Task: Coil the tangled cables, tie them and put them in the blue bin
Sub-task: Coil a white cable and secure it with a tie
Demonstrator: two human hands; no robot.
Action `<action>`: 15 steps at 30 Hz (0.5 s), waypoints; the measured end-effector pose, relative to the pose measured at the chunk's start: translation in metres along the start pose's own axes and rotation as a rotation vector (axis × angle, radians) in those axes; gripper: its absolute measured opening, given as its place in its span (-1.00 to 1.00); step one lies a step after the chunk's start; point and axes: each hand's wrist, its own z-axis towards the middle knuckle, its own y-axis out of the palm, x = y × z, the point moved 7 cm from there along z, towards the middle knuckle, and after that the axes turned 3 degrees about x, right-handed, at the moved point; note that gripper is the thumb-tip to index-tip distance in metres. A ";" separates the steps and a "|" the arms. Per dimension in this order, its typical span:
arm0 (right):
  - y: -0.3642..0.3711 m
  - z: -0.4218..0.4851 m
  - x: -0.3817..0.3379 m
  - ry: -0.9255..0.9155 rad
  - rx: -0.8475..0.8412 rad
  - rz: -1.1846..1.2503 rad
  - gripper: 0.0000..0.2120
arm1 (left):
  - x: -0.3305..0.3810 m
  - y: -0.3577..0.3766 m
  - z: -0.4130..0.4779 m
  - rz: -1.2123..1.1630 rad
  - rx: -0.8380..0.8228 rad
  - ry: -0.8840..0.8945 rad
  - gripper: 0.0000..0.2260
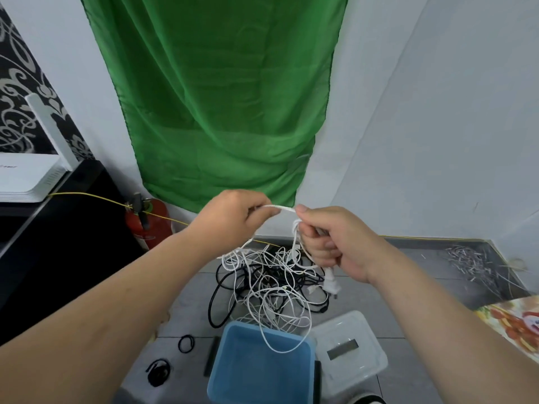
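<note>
Above the grey tiled floor, in front of the green cloth (221, 97), the person holds 1 white cable (280, 207) lifted out of the tangle of white and black cables (271, 287), which lies on the floor just behind the blue bin (218, 354). The step in hand looks like freeing this cable and starting its coil. To do it well, the plug end should sit fixed in 1 hand while the other draws the cord through loosely. Short lengths should be fed out and loops shaken free rather than pulled hard, since a hard pull would likely tighten knots in the pile. A loop of white cord droops over the bin's rim and should be lifted clear before coiling. Even loops laid into the holding hand would make tying easier; the black ties (186, 343) on the floor left of the bin appear meant for that.

The left hand (233, 220) pinches the cable, thumb and fingers curled over it. The right hand (335, 243) is curled round the same cable, thumb tip pressed on top, with strands gathered in its fist and the white plug (332, 282) hanging below it. The 2 hands are near each other, joined by a short span of cord. No coiled cable can be seen in the bin.
</note>
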 end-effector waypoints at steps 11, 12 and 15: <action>-0.042 0.011 0.005 -0.005 0.320 0.555 -0.63 | -0.010 0.022 -0.013 -0.580 -0.181 -0.504 -0.72; -0.047 0.011 0.008 -0.001 0.360 0.549 -0.64 | -0.017 0.018 -0.012 -0.607 -0.127 -0.559 -0.71; -0.068 0.007 0.016 0.034 0.503 0.593 -0.59 | -0.040 0.005 -0.014 -0.595 0.039 -0.716 -0.67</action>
